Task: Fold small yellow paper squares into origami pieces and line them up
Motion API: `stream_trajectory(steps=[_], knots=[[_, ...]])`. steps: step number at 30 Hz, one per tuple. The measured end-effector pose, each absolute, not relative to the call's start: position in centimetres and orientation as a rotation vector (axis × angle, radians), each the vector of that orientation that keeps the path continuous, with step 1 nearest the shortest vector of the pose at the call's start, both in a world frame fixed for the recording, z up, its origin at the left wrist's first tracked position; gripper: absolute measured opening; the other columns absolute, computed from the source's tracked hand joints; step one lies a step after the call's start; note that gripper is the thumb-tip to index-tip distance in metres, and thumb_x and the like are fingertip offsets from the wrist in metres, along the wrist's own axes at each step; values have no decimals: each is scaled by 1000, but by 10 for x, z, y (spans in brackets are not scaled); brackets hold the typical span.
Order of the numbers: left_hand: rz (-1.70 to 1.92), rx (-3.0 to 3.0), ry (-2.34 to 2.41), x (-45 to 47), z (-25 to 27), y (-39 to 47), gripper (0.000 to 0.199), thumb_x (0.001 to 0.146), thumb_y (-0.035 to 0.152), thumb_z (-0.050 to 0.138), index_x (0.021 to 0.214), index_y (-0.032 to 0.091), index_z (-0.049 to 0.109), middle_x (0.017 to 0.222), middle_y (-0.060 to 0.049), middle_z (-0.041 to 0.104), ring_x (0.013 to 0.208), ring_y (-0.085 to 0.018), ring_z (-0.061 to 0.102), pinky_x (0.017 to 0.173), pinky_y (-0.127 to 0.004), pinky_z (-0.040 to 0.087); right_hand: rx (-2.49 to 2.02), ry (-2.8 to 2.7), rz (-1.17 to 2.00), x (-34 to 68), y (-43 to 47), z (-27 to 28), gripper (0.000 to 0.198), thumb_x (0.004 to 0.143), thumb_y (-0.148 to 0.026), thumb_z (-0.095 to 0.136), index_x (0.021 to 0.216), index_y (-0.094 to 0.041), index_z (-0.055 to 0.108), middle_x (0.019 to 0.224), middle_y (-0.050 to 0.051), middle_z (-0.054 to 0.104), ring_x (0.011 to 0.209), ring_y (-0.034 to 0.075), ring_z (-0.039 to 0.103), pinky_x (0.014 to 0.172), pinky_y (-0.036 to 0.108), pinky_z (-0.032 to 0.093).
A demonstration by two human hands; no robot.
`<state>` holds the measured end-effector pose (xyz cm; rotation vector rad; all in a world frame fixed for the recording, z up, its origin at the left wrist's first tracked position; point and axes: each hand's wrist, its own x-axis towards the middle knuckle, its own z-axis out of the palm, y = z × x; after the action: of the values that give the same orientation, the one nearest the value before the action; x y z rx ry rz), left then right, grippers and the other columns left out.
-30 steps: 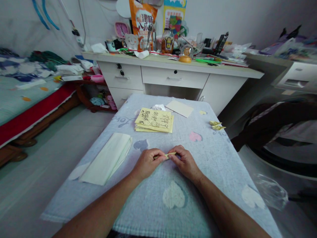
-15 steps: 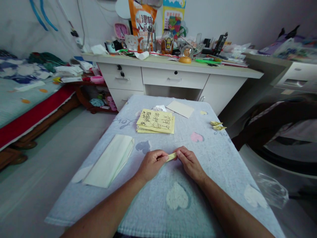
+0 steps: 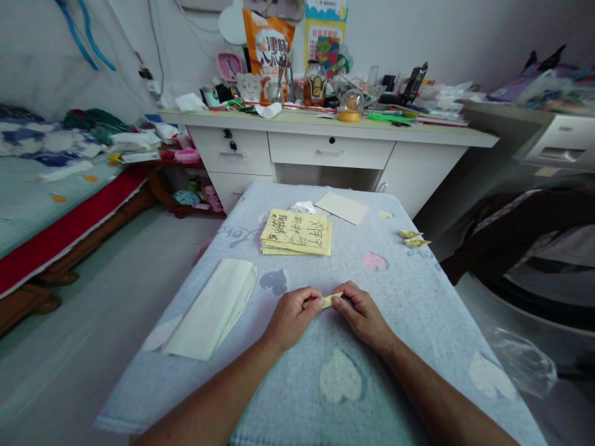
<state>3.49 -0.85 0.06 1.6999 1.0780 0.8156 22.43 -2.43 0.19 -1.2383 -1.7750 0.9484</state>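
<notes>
A small folded strip of yellow paper point(image 3: 328, 301) is pinched between my two hands, low over the cloth-covered table point(image 3: 297, 371). My left hand point(image 3: 297, 314) grips its left end between thumb and fingers. On its right end, the thumb and fingers of my right hand point(image 3: 362, 313) are closed. Fingers cover both ends of the strip. Beyond my hands lies a stack of yellow paper sheets point(image 3: 297, 233) with black handwriting on top. Two small folded yellow paper pieces point(image 3: 413, 239) rest near the table's right edge.
Left of my hands lies a folded pale green-white sheet point(image 3: 211, 310). A cream card point(image 3: 343, 207) and a crumpled white tissue point(image 3: 303, 207) sit at the far end. Behind stands a cluttered white desk point(image 3: 330, 148); a bed point(image 3: 51, 186) is left, a washing machine point(image 3: 553, 148) right.
The view has shifted slightly, so everything appears a little lower and to the right. My right thumb now lies farther over the yellow strip, and both hands keep their pinch on it.
</notes>
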Motion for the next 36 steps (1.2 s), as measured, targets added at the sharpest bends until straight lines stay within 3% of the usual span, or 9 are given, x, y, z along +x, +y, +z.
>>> stream_trajectory(steps=[6, 12, 19, 26, 36], knots=[[901, 1626, 1098, 36, -2, -11, 23, 87, 32, 53, 106, 19, 57, 83, 0, 63, 74, -14, 60, 65, -22, 44, -1238, -1778, 945, 224, -23, 2, 26, 92, -39, 50, 82, -19, 62, 77, 2, 56, 76, 16, 53, 72, 28, 40], [972, 1944, 1099, 37, 5, -13, 13, 88, 18, 48, 92, 20, 60, 89, -3, 60, 84, -15, 58, 76, -24, 45, -1310, -1681, 963, 220, -19, 2, 29, 90, -42, 51, 74, -19, 59, 69, 0, 54, 68, 15, 50, 65, 26, 38], [935, 2137, 1141, 36, -2, -11, 30, 79, 14, 63, 108, 24, 60, 100, -4, 65, 94, -20, 60, 84, -30, 45, -1326, -1601, 997, 215, -18, 0, 32, 90, -43, 50, 70, -19, 55, 66, -1, 53, 66, 14, 48, 63, 25, 38], [915, 1782, 1101, 37, 5, -9, 21, 81, 23, 63, 101, 22, 61, 93, -1, 70, 81, -15, 64, 72, -24, 48, -1143, -1699, 1003, 212, -18, 7, 19, 85, -38, 58, 82, -19, 56, 76, 0, 55, 74, 15, 52, 72, 26, 41], [906, 1582, 1034, 40, 3, -9, 30, 75, 22, 68, 104, 19, 61, 91, -2, 72, 80, -15, 66, 70, -23, 49, -1143, -1702, 1007, 212, -18, 6, 18, 87, -37, 57, 84, -19, 58, 78, 1, 57, 76, 15, 52, 73, 27, 42]])
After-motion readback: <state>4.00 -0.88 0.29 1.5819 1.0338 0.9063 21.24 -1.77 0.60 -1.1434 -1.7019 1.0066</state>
